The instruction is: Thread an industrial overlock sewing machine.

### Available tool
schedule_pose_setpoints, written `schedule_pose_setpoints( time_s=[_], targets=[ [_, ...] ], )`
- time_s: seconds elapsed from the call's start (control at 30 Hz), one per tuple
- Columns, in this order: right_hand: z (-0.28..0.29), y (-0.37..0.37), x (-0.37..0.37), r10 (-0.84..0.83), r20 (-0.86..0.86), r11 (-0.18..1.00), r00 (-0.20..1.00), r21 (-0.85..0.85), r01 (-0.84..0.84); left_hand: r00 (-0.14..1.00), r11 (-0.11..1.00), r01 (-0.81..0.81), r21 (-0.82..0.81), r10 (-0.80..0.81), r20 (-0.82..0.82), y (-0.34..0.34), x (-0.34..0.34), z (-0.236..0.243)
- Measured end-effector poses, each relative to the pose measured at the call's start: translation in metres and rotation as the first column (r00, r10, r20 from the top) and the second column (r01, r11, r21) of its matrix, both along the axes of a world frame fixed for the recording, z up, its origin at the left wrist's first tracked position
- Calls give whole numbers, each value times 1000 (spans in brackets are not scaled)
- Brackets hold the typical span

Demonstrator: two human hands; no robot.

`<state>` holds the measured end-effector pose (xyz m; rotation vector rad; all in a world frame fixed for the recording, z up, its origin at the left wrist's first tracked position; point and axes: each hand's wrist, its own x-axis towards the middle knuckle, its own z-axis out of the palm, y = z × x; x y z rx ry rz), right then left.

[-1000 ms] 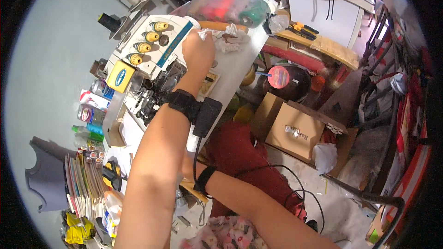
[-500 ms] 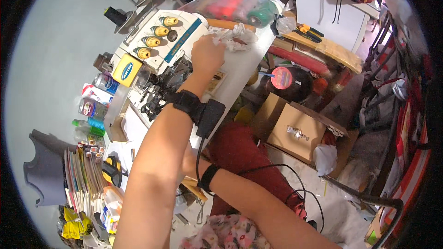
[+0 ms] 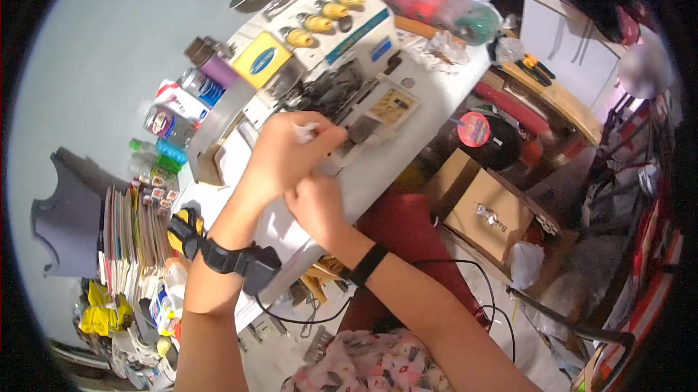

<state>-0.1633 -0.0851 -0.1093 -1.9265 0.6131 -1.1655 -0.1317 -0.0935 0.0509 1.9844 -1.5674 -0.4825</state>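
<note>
An overlock sewing machine (image 3: 320, 50) with a white body, yellow tension dials and an opened front stands on the white table. In front of its needle area my left hand (image 3: 294, 150) is closed, with a small crumpled whitish scrap (image 3: 306, 130) showing between thumb and fingers. What that scrap is made of cannot be told. Just below and nearer to me, my right hand (image 3: 318, 206) has its fingers curled, close under the left hand; whatever it may hold is hidden. The machine's flat plate (image 3: 392, 107) lies to the right of both hands.
Bottles and jars (image 3: 167, 126) line the left wall, with a stack of papers or magazines (image 3: 134, 246) beyond them. Crumpled clear plastic (image 3: 447, 49) lies at the table's far right. An open cardboard box (image 3: 491, 210) and a red-lidded container (image 3: 474, 129) stand to the right.
My left hand has come back from the machine's far right end toward me. My right hand, partly behind the left forearm before, now shows beside it. The view has shifted.
</note>
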Motion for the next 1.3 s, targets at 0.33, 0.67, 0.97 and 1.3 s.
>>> schedule_pose_setpoints(
  time_s=[0.33, 0.67, 0.97, 1.3],
  targets=[
    [16, 11, 3, -39, -62, 995, 997, 94, 44, 934, 906, -358, -224, 352, -66, 88, 154, -23],
    [21, 9, 1, -84, 4, 995, 996, 48, 84, 782, 853, -480, -204, 522, 340, 60, 175, -72],
    [30, 20, 3, -140, -30, 989, 990, 46, 141, 815, 806, -533, -256, 571, 101, 81, 175, -107],
    [18, 19, 1, -160, -29, 985, 987, 59, 161, 774, 754, -600, -267, 632, 45, 83, 170, -103]
  ],
)
